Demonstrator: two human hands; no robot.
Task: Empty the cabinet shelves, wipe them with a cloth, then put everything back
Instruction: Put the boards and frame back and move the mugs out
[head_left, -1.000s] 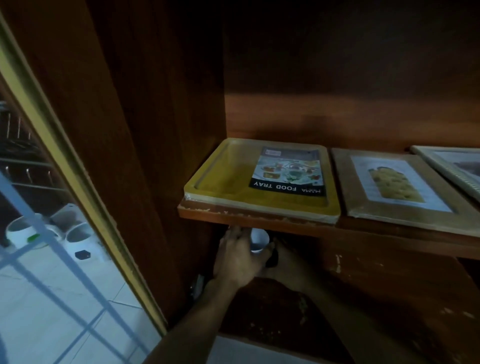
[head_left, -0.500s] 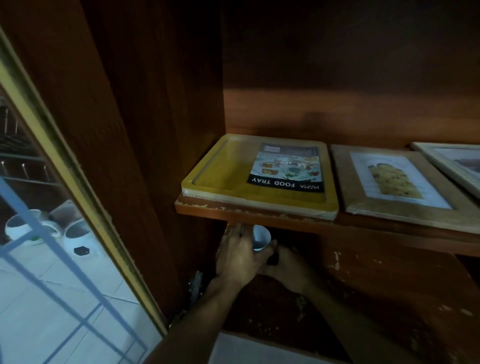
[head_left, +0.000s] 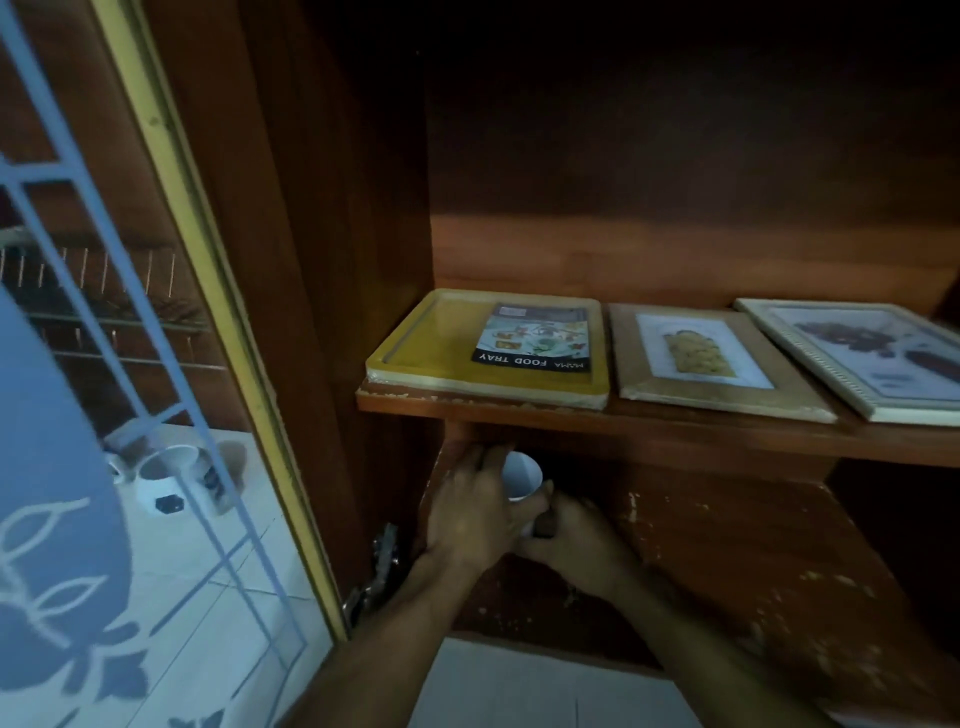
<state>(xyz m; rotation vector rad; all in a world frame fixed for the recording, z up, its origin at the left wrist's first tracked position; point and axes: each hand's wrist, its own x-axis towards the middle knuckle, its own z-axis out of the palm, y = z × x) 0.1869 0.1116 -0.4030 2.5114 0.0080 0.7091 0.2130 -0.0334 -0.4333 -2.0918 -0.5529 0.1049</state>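
Head view into a dim wooden cabinet. Far left: a glass door (head_left: 67, 467) w/ blue bars and a yellow frame; thru it, white pots (head_left: 166, 478) on a pale tiled floor. Next comes the cabinet's side wall (head_left: 322, 260), w/ a metal hinge (head_left: 383, 558) near its btm.

The upper shelf (head_left: 675, 431), front edge chipped, carries three flat things side by side. A yellow tray (head_left: 431, 343) lies at its left end, w/ a label reading "FOOD TRAY". Just beside it is a wood-framed picture (head_left: 696, 358), then a white-framed picture (head_left: 872, 358), angled and cut off by the right edge.

Under the shelf's left end, over the lower shelf (head_left: 753, 545), both hands meet round a white cup (head_left: 521, 475). The cup is tipped, mouth toward the camera; can't tell if it touches the shelf. L hand (head_left: 467, 514) wraps its left side, fingers curled over the far rim. R hand (head_left: 576, 540) grips its right side low down, thumb at the rim, fingers curled by a small dark part that can't be made out. The lower shelf is scuffed w/ pale flecks.
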